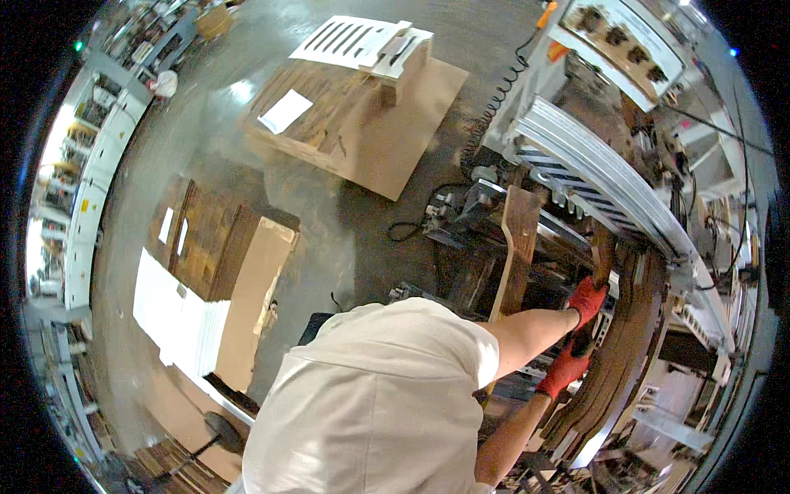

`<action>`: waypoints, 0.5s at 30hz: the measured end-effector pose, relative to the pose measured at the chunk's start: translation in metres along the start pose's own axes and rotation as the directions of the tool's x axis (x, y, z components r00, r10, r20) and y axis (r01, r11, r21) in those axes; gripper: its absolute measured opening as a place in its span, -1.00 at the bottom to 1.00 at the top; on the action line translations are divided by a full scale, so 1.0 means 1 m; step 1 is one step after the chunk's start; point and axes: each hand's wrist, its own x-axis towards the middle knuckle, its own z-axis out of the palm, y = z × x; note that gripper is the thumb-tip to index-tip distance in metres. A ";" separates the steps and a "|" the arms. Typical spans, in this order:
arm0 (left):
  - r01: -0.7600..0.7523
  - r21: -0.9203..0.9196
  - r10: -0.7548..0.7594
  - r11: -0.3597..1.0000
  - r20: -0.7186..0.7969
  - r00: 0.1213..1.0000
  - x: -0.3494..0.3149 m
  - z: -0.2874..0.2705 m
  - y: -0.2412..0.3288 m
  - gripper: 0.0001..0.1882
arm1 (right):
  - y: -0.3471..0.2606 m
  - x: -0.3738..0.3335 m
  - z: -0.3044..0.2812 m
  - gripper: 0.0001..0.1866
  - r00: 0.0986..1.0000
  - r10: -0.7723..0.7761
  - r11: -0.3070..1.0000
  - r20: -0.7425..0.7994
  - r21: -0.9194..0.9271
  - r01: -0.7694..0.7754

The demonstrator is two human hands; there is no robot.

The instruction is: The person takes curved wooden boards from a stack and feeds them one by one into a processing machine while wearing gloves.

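One slat (603, 253) points lengthwise up-frame from left hand (587, 301).

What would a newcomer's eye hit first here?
Probably the red-gloved left hand and, below it, the red-gloved right hand, right of centre beside layered brown boards. Next, the pale shirt at lower centre, then white slotted pieces near the top.

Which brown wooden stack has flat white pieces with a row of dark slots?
The upper stack, near the picture's top: dark slots line its white pieces. The left-hand stack's white pieces look plain.
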 end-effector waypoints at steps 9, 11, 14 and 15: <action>0.077 -0.121 -0.035 0.990 0.315 0.948 0.001 0.001 -0.015 -0.36 | 0.028 -0.004 0.005 -0.40 0.995 0.091 0.986 -0.040 -0.133 -0.096; 0.029 0.057 -0.049 0.998 0.389 0.920 -0.031 -0.001 -0.008 -0.37 | 0.011 -0.016 -0.012 -0.39 0.972 0.230 0.969 -0.049 -0.080 -0.233; -0.084 0.194 -0.004 0.977 0.413 0.911 0.002 0.012 -0.026 -0.38 | -0.008 -0.005 -0.020 -0.34 0.980 0.194 0.980 0.039 -0.055 -0.192; -0.074 0.166 -0.001 0.983 0.413 0.911 0.018 0.006 -0.034 -0.39 | -0.011 -0.004 -0.011 -0.33 0.987 0.161 0.983 0.016 -0.098 -0.159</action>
